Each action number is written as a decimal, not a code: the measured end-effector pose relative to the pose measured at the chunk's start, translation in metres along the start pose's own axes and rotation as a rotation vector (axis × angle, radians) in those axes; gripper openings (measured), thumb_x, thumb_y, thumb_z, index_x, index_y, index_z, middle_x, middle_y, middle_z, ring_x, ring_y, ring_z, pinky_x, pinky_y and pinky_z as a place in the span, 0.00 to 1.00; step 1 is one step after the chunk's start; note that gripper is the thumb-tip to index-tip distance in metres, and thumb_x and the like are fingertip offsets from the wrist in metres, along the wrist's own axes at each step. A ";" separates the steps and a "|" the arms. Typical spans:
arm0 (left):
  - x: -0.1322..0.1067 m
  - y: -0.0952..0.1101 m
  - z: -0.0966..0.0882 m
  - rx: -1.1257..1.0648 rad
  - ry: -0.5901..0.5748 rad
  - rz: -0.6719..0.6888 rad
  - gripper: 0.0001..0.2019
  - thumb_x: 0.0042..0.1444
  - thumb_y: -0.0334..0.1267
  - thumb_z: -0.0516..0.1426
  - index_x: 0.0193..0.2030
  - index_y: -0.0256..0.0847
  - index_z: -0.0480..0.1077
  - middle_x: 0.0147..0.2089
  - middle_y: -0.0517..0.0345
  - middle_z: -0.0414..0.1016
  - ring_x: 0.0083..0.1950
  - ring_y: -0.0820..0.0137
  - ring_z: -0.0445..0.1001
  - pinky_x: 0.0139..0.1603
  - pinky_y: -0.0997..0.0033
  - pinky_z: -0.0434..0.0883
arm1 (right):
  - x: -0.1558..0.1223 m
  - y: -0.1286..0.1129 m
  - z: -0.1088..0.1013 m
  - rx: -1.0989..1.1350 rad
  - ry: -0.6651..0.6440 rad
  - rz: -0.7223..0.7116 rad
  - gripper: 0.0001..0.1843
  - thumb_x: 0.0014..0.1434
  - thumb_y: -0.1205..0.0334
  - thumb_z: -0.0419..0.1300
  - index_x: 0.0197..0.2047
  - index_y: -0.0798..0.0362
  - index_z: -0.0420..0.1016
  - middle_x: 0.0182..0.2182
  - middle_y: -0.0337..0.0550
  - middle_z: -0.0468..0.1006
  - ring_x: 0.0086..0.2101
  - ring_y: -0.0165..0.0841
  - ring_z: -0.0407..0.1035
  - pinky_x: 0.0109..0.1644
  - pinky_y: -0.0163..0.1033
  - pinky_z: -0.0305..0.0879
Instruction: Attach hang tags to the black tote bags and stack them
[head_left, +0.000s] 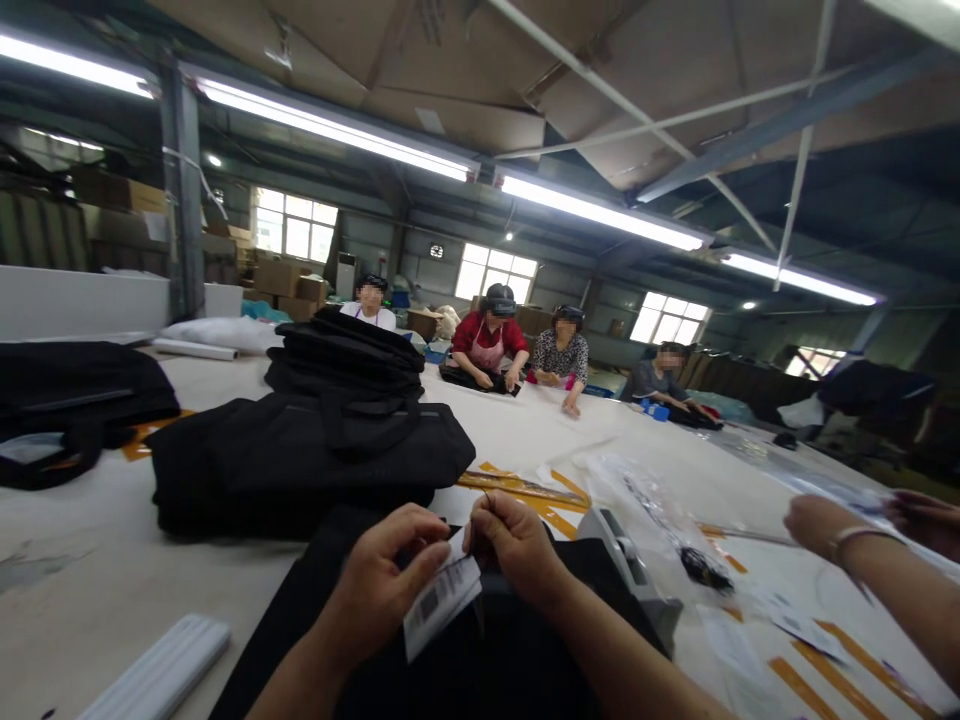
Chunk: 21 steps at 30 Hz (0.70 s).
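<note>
- The left hand (379, 590) is closed on a white paper tag (442, 600) — thumb on top, fingers under it. The tag sits between the two hands, low in the middle of the view. It is over a black bag (465, 670) that lies on the table (90, 570) at 6 o'clock.
- The right hand (514, 545) is closed too. Its fingertips are pinched tight by the tag's top edge, at 1 o'clock from the tag. What it pinches is too small to make out.
- I think the tag could bend or tear. It is thin paper, and two hands pulling apart would be too much for it.
- The tiny thing in the right hand could slip out. A small dark thing would be very hard to find on the black bag.
- A grey tool (626, 565) lies just beside the right arm at 3 o'clock. An elbow bump could push it along the table.
- A clear plastic bag (652, 500) with small dark bits lies at 2 o'clock. A quick swing of the right hand could catch it and spill them.
- Another person's hand (817, 525) is at 3 o'clock, further out — well apart now. If both people reached for the middle at once, their hands could knock.
- The pile of bags (300, 460) at 11 o'clock is near. A push on the black bag could bump it into the pile.
</note>
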<state>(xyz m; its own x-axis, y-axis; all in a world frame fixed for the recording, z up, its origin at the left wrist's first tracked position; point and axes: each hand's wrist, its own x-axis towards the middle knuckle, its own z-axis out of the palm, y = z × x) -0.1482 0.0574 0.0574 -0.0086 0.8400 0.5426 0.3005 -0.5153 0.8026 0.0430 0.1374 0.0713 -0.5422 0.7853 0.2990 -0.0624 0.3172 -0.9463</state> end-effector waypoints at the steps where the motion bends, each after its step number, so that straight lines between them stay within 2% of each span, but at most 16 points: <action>1: 0.000 0.008 0.003 0.027 -0.089 -0.006 0.08 0.60 0.41 0.61 0.44 0.43 0.77 0.42 0.57 0.76 0.44 0.67 0.75 0.46 0.70 0.72 | -0.002 -0.001 0.002 -0.003 0.015 -0.022 0.19 0.64 0.45 0.59 0.30 0.51 0.68 0.24 0.37 0.77 0.20 0.27 0.66 0.25 0.34 0.60; 2: -0.001 0.014 0.006 0.046 -0.140 -0.022 0.09 0.59 0.40 0.61 0.46 0.44 0.77 0.43 0.57 0.76 0.44 0.67 0.75 0.47 0.69 0.71 | -0.003 -0.002 0.003 -0.007 0.037 -0.044 0.19 0.65 0.45 0.59 0.31 0.51 0.69 0.26 0.37 0.77 0.21 0.27 0.67 0.25 0.34 0.61; 4: -0.002 0.019 0.011 0.066 -0.166 -0.070 0.11 0.57 0.38 0.62 0.47 0.44 0.77 0.43 0.56 0.76 0.45 0.66 0.75 0.48 0.69 0.71 | -0.006 -0.004 0.005 -0.008 0.087 -0.065 0.18 0.65 0.45 0.58 0.33 0.51 0.70 0.28 0.38 0.78 0.21 0.27 0.68 0.25 0.34 0.62; 7: -0.006 0.020 0.019 0.040 -0.171 -0.143 0.09 0.58 0.37 0.60 0.45 0.43 0.77 0.42 0.57 0.78 0.45 0.66 0.76 0.48 0.68 0.71 | -0.011 -0.009 0.006 0.029 0.132 -0.053 0.19 0.65 0.43 0.58 0.34 0.52 0.71 0.30 0.39 0.79 0.20 0.25 0.67 0.24 0.33 0.60; 9: -0.009 0.020 0.023 0.036 -0.162 -0.168 0.07 0.59 0.38 0.59 0.41 0.42 0.77 0.39 0.58 0.78 0.42 0.66 0.76 0.45 0.69 0.70 | -0.015 -0.012 0.006 0.073 0.138 -0.038 0.22 0.63 0.41 0.60 0.33 0.53 0.72 0.27 0.39 0.78 0.19 0.25 0.65 0.22 0.32 0.57; 13: -0.015 0.026 0.029 0.098 -0.131 -0.125 0.09 0.61 0.41 0.57 0.32 0.41 0.75 0.32 0.59 0.73 0.36 0.68 0.72 0.39 0.70 0.68 | -0.025 -0.014 0.005 0.132 0.144 -0.019 0.25 0.62 0.38 0.59 0.33 0.54 0.73 0.17 0.36 0.71 0.16 0.24 0.61 0.19 0.31 0.49; 17: -0.020 0.037 0.027 0.151 -0.118 -0.097 0.14 0.64 0.45 0.55 0.31 0.41 0.73 0.32 0.59 0.71 0.36 0.68 0.71 0.39 0.70 0.67 | -0.035 -0.012 0.002 0.202 0.143 0.026 0.26 0.58 0.36 0.62 0.30 0.53 0.69 0.21 0.38 0.75 0.15 0.23 0.59 0.18 0.30 0.47; 19: -0.022 0.043 0.029 0.119 -0.130 -0.124 0.15 0.65 0.48 0.54 0.34 0.41 0.73 0.34 0.58 0.73 0.37 0.67 0.72 0.40 0.70 0.68 | -0.040 -0.013 0.001 0.235 0.158 0.031 0.26 0.57 0.36 0.63 0.30 0.52 0.67 0.23 0.39 0.77 0.15 0.23 0.60 0.17 0.30 0.47; 21: -0.025 0.048 0.034 0.020 -0.190 -0.154 0.13 0.64 0.48 0.55 0.42 0.42 0.73 0.39 0.56 0.76 0.41 0.65 0.74 0.43 0.69 0.69 | -0.045 -0.015 0.001 0.250 0.167 0.021 0.25 0.56 0.36 0.64 0.31 0.51 0.66 0.24 0.39 0.77 0.15 0.24 0.61 0.17 0.30 0.48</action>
<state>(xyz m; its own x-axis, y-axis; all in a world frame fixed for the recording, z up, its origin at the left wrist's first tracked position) -0.1013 0.0172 0.0743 0.1228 0.9264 0.3561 0.3283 -0.3765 0.8663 0.0678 0.0963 0.0721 -0.4013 0.8736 0.2753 -0.2679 0.1755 -0.9473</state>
